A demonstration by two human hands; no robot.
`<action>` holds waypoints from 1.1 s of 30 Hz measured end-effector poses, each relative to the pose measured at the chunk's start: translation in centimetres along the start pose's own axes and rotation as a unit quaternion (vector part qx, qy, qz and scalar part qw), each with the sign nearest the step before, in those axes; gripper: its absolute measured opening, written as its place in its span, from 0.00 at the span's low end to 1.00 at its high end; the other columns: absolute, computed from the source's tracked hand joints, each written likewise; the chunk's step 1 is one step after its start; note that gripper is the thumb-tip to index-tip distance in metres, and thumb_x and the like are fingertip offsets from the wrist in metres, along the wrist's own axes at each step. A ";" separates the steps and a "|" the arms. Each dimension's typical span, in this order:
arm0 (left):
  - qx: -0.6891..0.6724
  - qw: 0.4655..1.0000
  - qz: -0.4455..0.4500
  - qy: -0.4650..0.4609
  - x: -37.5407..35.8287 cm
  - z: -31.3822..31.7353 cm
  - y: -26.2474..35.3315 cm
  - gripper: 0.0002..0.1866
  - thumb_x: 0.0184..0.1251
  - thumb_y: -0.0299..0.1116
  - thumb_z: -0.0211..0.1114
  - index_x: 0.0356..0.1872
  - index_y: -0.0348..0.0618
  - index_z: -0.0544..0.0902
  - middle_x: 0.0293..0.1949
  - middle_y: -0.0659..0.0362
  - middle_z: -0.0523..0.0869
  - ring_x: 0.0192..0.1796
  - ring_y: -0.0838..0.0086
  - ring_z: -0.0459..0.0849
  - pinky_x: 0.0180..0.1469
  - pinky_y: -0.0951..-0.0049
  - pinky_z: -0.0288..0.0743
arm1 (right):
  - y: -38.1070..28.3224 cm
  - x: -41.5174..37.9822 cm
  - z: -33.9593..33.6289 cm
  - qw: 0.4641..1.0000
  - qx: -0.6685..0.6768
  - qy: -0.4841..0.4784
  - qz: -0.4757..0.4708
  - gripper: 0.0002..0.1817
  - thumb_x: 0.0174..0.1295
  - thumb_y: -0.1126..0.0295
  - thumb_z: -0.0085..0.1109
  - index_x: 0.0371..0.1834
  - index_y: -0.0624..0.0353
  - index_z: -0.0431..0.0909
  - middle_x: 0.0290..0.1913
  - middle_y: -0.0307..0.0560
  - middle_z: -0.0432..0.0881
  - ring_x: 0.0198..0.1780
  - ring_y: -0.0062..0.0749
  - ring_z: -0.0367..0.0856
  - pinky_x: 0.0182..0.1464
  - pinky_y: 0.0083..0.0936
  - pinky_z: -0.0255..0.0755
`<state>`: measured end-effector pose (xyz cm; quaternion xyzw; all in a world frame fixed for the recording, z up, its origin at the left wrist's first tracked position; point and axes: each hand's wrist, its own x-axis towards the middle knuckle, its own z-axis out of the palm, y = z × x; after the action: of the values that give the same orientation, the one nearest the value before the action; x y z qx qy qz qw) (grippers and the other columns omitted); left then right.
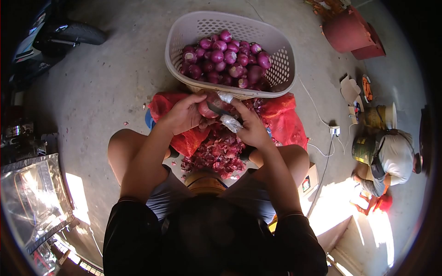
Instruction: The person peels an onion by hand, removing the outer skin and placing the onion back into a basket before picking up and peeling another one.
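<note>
My left hand [183, 114] is closed around a red onion [206, 109] in front of the basket. My right hand [254, 128] grips a small knife [218, 110], its dark blade lying against the onion. Shiny wrapping [231, 123] covers the right thumb, and more wrapping shows at the forefinger's tip; the knife's handle is hidden in the hand. Just beyond both hands stands a pale plastic basket [172, 69] holding many peeled red onions [230, 57]. Beneath the hands, loose onion skins [216, 149] are heaped between my feet.
Red mesh sacking [291, 120] lies on both sides of the skins. A power strip [334, 130] with cables sits on the floor to the right. Farther right, another person [397, 156] bends over near a red bag [383, 202]. A motorcycle wheel [80, 33] stands at upper left.
</note>
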<state>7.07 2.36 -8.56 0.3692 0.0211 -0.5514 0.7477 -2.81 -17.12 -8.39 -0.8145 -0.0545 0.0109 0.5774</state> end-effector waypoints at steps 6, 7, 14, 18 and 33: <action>0.040 0.999 0.024 -0.016 0.2 0.0 0.1 0.29 0.68 0.60 0.42 0.53 0.45 0.72 0.38 0.58 0.84 0.35 0.77 0.83 0.30 0.81 0.69 | 0.6 0.2 -0.5 1.000 0.008 -0.025 -0.003 0.29 0.58 0.75 0.60 0.64 0.59 0.63 0.54 0.48 0.76 0.54 0.27 0.75 0.56 0.25 0.67; 0.044 0.999 0.029 -0.007 0.2 0.3 0.1 0.30 0.68 0.61 0.41 0.52 0.45 0.72 0.37 0.59 0.84 0.35 0.78 0.82 0.29 0.82 0.69 | 0.5 0.3 -0.7 1.000 0.009 -0.027 -0.008 0.30 0.58 0.75 0.60 0.65 0.59 0.63 0.55 0.48 0.76 0.55 0.28 0.74 0.57 0.25 0.66; 0.181 0.982 0.018 0.044 0.4 -0.5 0.0 0.33 0.67 0.64 0.38 0.49 0.44 0.76 0.34 0.61 0.83 0.33 0.83 0.81 0.26 0.83 0.67 | -0.6 0.5 -0.7 0.997 -0.062 -0.023 -0.025 0.32 0.50 0.77 0.63 0.61 0.59 0.66 0.52 0.55 0.78 0.52 0.43 0.79 0.53 0.30 0.70; 0.069 0.977 0.111 0.168 0.1 3.3 -0.1 0.29 0.71 0.56 0.40 0.50 0.37 0.73 0.37 0.58 0.81 0.36 0.79 0.81 0.36 0.78 0.77 | -1.0 0.6 -0.7 0.998 -0.045 -0.044 -0.026 0.32 0.50 0.77 0.63 0.62 0.59 0.66 0.52 0.55 0.77 0.52 0.44 0.79 0.53 0.30 0.71; 0.161 0.975 -0.038 0.151 -0.7 1.2 1.1 0.28 0.66 0.57 0.49 0.54 0.44 0.74 0.43 0.57 0.82 0.34 0.73 0.83 0.38 0.77 0.79 | -0.3 0.9 0.1 0.993 -0.037 -0.061 -0.096 0.31 0.50 0.78 0.62 0.61 0.56 0.66 0.48 0.54 0.80 0.46 0.45 0.81 0.49 0.31 0.73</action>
<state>7.21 2.36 -6.76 0.5627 0.0583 -0.5137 0.6451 -1.99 -16.85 -8.08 -0.8238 -0.1684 0.0028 0.5412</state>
